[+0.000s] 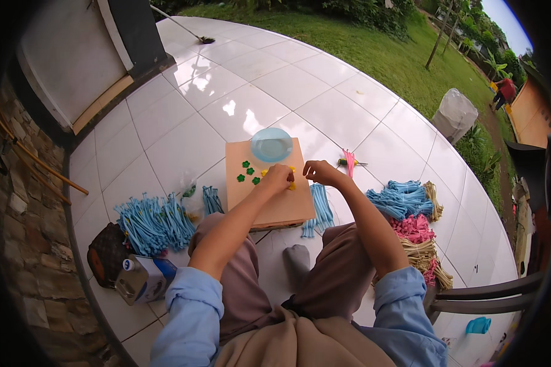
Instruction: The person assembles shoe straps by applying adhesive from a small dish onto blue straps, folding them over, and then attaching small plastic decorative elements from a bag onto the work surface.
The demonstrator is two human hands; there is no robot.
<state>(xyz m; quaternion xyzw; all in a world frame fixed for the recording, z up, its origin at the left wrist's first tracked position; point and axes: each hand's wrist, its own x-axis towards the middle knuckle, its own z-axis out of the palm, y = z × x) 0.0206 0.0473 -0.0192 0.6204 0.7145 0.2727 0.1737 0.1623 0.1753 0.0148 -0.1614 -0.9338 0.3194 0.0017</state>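
Observation:
My left hand point(280, 178) is over a tan board point(269, 212), its fingers bent down and pressed together among small yellow flower-shaped pieces point(292, 186). Whatever it pinches is hidden behind the fingers. Just past the board's right edge, my right hand point(323, 173) hangs with curled fingertips turned toward the left hand; anything between them is too small to make out. Several green flower-shaped pieces point(249, 172) lie on the board left of my hands. A pale blue round dish point(271, 145) sits at the board's far edge.
Bundles of blue cords point(153, 223) lie at left, beside a metal can point(142, 278). More blue cords point(322, 211) lie right of the board. Blue, pink and beige bundles point(413, 229) are piled farther right. A screwdriver point(344, 162) touches pink strands. A chair point(487, 296) stands lower right.

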